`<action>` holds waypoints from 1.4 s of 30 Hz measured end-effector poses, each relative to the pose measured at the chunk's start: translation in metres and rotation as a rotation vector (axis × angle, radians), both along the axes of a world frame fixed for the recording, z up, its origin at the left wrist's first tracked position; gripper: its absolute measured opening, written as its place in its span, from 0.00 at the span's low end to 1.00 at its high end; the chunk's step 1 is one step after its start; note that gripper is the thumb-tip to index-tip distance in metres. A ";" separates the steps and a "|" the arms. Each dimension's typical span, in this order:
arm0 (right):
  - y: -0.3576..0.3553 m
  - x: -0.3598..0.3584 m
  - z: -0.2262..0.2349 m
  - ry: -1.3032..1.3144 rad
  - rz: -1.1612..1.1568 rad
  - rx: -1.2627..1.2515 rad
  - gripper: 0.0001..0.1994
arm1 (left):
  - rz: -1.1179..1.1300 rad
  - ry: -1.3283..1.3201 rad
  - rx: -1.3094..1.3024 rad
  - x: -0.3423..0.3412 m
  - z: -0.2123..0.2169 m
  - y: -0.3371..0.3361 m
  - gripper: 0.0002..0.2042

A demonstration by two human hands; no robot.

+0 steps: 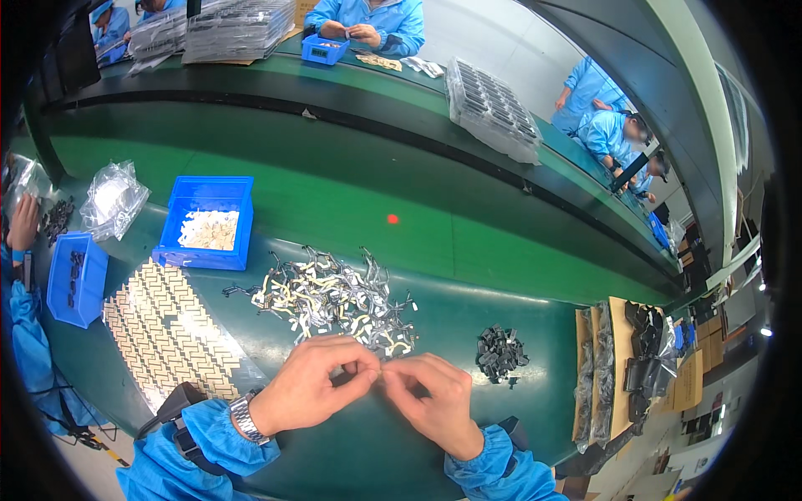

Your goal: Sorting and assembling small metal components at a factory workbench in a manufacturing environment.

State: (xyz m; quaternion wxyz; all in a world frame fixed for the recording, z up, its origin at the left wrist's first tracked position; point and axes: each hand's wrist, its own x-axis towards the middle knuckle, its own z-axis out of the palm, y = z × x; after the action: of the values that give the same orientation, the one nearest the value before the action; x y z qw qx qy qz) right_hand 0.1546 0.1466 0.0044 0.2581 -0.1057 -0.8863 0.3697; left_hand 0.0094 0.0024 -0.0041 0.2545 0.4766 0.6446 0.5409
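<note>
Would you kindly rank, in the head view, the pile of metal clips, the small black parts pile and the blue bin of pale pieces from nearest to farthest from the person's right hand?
From the right hand:
1. Pile of metal clips, just beyond the fingertips, slightly left.
2. Small black parts pile, off to the right on the green table.
3. Blue bin of pale pieces, far up and left.

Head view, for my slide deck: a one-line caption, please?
Both hands pinch a small part together beside a pile of metal clips on a green bench.
</note>
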 end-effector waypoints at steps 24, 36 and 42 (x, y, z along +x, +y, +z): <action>-0.001 -0.001 0.004 0.003 0.018 0.006 0.06 | 0.012 0.013 0.026 0.001 -0.002 0.000 0.04; 0.002 0.001 -0.001 -0.016 0.032 0.030 0.07 | -0.004 0.007 0.009 0.001 -0.005 0.002 0.04; 0.009 -0.007 -0.001 -0.010 -0.057 -0.015 0.05 | 0.083 -0.043 0.039 -0.003 0.000 -0.003 0.04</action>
State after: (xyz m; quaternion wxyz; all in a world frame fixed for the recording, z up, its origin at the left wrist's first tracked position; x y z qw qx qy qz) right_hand 0.1471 0.1558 0.0030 0.2633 -0.1348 -0.8814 0.3683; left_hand 0.0067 -0.0001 -0.0045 0.2363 0.4424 0.6477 0.5736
